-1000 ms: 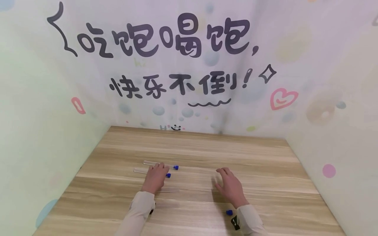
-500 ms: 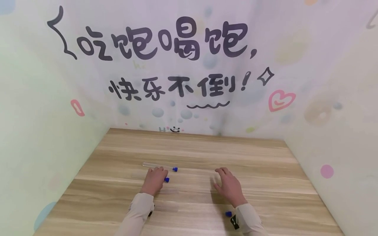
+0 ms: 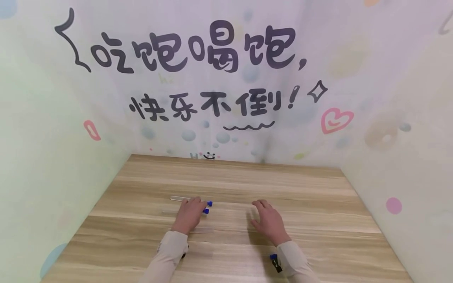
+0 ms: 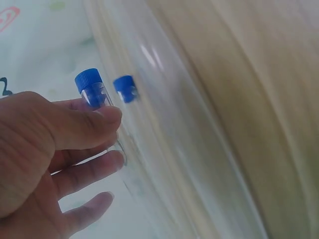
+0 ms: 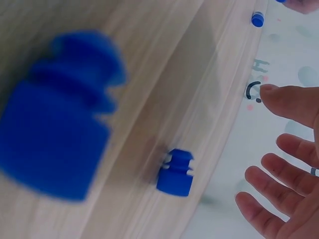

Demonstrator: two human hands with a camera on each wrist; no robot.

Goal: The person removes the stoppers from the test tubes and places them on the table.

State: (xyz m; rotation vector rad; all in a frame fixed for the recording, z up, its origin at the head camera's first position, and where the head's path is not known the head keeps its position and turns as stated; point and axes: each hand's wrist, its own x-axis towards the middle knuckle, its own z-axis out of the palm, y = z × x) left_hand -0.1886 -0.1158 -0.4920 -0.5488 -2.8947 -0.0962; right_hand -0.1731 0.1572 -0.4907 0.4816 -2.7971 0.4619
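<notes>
My left hand [image 3: 189, 214] pinches a clear test tube with a blue stopper [image 4: 89, 82] between thumb and fingers in the left wrist view. Close beyond it, another tube with a blue stopper [image 3: 209, 203] lies on the table, partly behind the hand. A faint clear tube [image 3: 203, 230] without a visible stopper lies nearer, below the left hand. My right hand [image 3: 270, 222] hovers over the table, fingers spread and holding nothing. Two loose blue stoppers show in the right wrist view: a blurred stopper [image 5: 55, 139] close up and a smaller stopper [image 5: 177, 174] farther off.
The wood-grain table [image 3: 247, 184] is bounded by a printed back wall [image 3: 219, 137] and plain side walls. Near the right cuff, a blue stopper [image 3: 273, 256] sits beside a black piece [image 3: 277, 266] at the wrist.
My left hand has shifted slightly right and away with the tube, its stopper now nearer to the far tube's stopper. The right hand has drifted slightly left.
</notes>
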